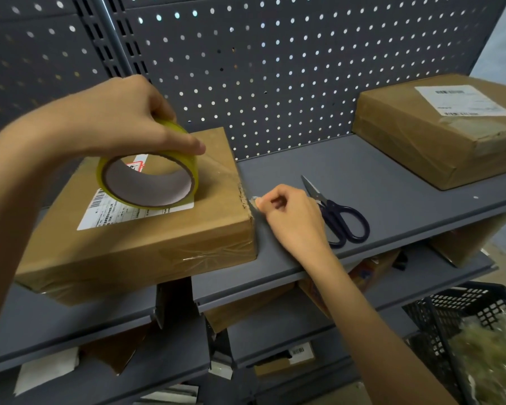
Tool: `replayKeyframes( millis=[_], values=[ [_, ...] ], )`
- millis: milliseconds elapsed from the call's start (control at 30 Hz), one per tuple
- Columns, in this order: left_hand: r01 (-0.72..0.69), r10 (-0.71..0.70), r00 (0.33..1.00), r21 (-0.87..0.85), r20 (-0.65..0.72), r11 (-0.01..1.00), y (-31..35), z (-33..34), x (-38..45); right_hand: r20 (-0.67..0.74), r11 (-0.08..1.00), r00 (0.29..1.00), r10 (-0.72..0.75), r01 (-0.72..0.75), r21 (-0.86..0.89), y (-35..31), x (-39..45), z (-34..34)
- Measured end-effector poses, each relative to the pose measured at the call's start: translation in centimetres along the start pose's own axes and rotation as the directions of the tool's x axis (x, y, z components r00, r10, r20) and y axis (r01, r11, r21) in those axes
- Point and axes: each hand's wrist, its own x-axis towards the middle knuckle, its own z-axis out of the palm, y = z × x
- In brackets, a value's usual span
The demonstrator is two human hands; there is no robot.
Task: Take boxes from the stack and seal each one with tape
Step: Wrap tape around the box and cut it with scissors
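Observation:
A flat brown cardboard box (146, 238) with a white label lies on the grey shelf (319, 176). My left hand (120, 118) grips a roll of yellowish clear tape (148, 176) just above the box's top. A clear strip of tape runs from the roll over the box's right edge. My right hand (289, 214) pinches the tape's free end against the box's right side, near its top corner.
Dark-handled scissors (336, 211) lie on the shelf just right of my right hand. A second taped box (438, 133) with a label sits at the far right. Lower shelves hold more boxes. A black mesh crate (465, 325) stands at the lower right. Pegboard backs the shelf.

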Motion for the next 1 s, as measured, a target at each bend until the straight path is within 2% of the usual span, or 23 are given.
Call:
replayKeyframes(
  millis=[200,267,333,400,467,533,567,633,833,1000],
  values=[
    [0.013,-0.014,1.0,-0.045,-0.021,0.999,-0.1,0.3,-0.1,0.069,0.999,0.997,-0.02,0.023,-0.049,-0.1,0.2,0.5],
    [0.017,-0.019,1.0,-0.06,-0.021,0.998,0.1,0.4,-0.2,0.021,0.999,0.999,-0.05,0.05,-0.02,0.2,0.2,0.5],
    [0.013,-0.014,1.0,-0.064,-0.019,0.998,0.3,0.4,-0.3,-0.095,0.992,0.988,-0.123,0.125,0.022,0.0,-0.2,0.5],
    [0.0,-0.001,1.0,-0.054,-0.019,0.999,0.4,0.6,-0.2,-0.144,0.971,0.983,-0.118,0.144,0.189,-0.7,-1.0,0.6],
    [-0.007,0.006,1.0,-0.045,-0.023,0.999,0.4,0.7,-0.2,0.001,0.907,0.999,-0.053,0.048,0.418,-1.9,-2.0,0.7],
    [-0.006,0.005,0.999,-0.045,-0.034,0.999,0.2,0.8,-0.1,0.175,0.899,0.984,-0.039,-0.042,0.436,-2.4,-2.7,1.2],
    [-0.004,0.002,0.999,-0.048,-0.039,0.999,0.1,0.8,0.0,0.222,0.909,0.973,-0.059,-0.039,0.414,-2.6,-3.1,1.4],
    [0.007,-0.01,0.999,-0.068,-0.039,0.998,-0.2,0.8,0.0,0.257,0.912,0.963,-0.08,-0.034,0.408,-2.8,-3.4,1.6],
    [0.047,-0.052,0.998,-0.115,-0.035,0.992,-0.5,1.0,0.1,0.346,0.907,0.938,-0.021,-0.128,0.402,-2.8,-2.7,0.9],
    [0.047,-0.052,0.998,-0.122,-0.033,0.991,-0.6,1.0,0.3,0.335,0.882,0.942,-0.003,-0.155,0.445,-3.0,-2.9,1.1]
  ],
)
